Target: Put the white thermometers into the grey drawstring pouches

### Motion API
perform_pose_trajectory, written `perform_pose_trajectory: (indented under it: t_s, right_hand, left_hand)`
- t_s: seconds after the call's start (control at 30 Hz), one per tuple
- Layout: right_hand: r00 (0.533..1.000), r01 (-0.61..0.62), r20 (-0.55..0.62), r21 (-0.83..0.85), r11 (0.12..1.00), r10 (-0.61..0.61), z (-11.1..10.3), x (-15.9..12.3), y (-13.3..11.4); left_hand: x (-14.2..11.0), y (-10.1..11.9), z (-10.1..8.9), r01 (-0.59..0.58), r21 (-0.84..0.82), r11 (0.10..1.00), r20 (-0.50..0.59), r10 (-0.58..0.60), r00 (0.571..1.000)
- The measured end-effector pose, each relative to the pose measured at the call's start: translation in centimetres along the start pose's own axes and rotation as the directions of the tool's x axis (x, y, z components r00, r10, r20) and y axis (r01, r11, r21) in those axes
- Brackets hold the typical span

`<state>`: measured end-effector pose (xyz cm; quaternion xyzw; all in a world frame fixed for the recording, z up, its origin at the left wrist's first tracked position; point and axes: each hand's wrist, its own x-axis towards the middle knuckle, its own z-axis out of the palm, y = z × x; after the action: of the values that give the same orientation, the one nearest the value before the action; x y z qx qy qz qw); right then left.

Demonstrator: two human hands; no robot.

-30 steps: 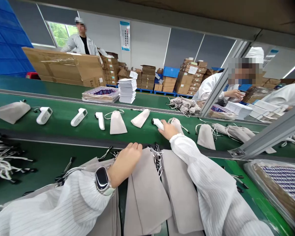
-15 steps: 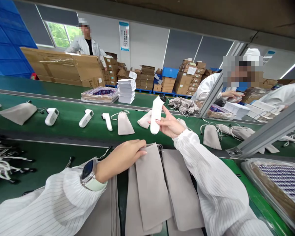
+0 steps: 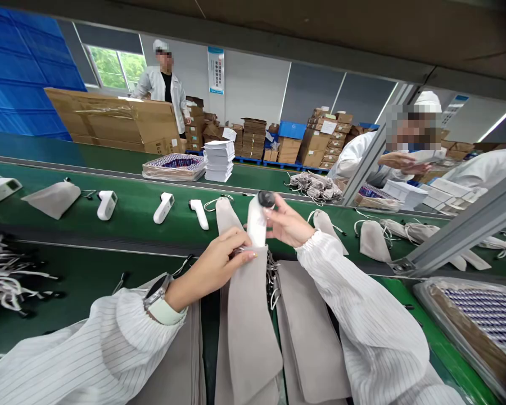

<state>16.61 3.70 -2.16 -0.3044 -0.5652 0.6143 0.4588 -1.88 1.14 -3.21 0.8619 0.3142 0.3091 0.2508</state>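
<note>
My right hand (image 3: pixel 287 225) grips a white handheld thermometer (image 3: pixel 257 222), its lower end entering the mouth of a grey drawstring pouch (image 3: pixel 248 315). My left hand (image 3: pixel 213 269) pinches the pouch's top edge, holding it up over a stack of flat grey pouches (image 3: pixel 310 332) on the near bench. On the green conveyor belt (image 3: pixel 130 216) beyond lie more white thermometers (image 3: pixel 163 207) and filled or empty pouches (image 3: pixel 54 198).
A tray of boxed items (image 3: pixel 480 320) sits at the right by a metal frame post (image 3: pixel 459 230). Loose cords (image 3: pixel 4 275) lie at the left. Two other people in white coats stand across the belt, with cardboard boxes (image 3: pixel 113 121) and stacked white cartons (image 3: pixel 218 160) behind.
My right hand lifted the thermometer off the belt and brought it down into the pouch mouth. My left hand picked up the top pouch's edge and raised it.
</note>
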Motion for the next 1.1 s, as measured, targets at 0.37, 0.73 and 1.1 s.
perform_pose_trajectory:
  t_s: [0.37, 0.73, 1.1]
  right_hand:
    - [0.964, -0.141, 0.121, -0.523, 0.841, 0.237, 0.9, 0.0, 1.0]
    - [0.817, -0.049, -0.289, -0.897, 0.440, -0.499, -5.6, 1.2, 1.7]
    - [0.907, 0.268, 0.392, -0.253, 0.930, -0.154, 6.5, -0.8, 2.2]
  left_hand:
    - [0.1, 0.0, 0.1, 0.092, -0.021, 0.996, -0.170, -0.094, 0.981]
    - [-0.7, 3.2, -4.2, 0.525, -0.276, 0.805, 0.477, -0.360, 0.802]
    - [-1.2, 3.8, -4.7, 0.133, -0.384, 0.914, -0.039, -0.160, 0.986]
